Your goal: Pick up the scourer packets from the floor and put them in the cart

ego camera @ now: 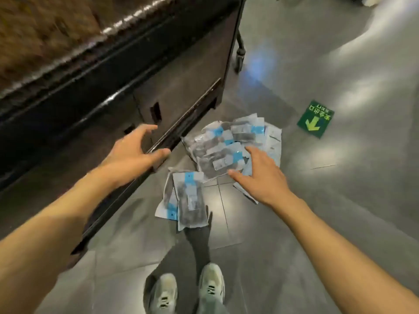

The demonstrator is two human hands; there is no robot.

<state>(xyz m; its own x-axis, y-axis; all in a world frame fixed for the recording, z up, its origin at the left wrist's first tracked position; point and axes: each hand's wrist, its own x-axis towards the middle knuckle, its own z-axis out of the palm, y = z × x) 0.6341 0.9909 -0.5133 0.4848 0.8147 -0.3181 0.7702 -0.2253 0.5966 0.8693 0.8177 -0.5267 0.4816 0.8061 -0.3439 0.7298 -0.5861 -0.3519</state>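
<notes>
Two pale shoes [188,291] stood at the bottom edge of the view on a grey tiled floor [328,200]. Both bare forearms reached forward and down. Left hand [133,148] was spread, fingers relaxed and holding nothing, over the lower edge of a dark cart [158,71] that filled the upper left; contact with the cart could not be confirmed. Right hand [260,171] was spread, fingers straight, over the near edge of the main pile of packets [226,143]; whether it touched them could not be told. That pile lay on the floor just beside the cart's base, packets overlapping at mixed angles, most with their long axes running diagonally. Nearer the camera, a second small group [186,200] of about three packets lay flat, apart from the pile; its top packet ran lengthwise toward and away from the camera, blue-marked end pointing away. Well to the right, a green arrow sign [316,118] lay on the floor.
</notes>
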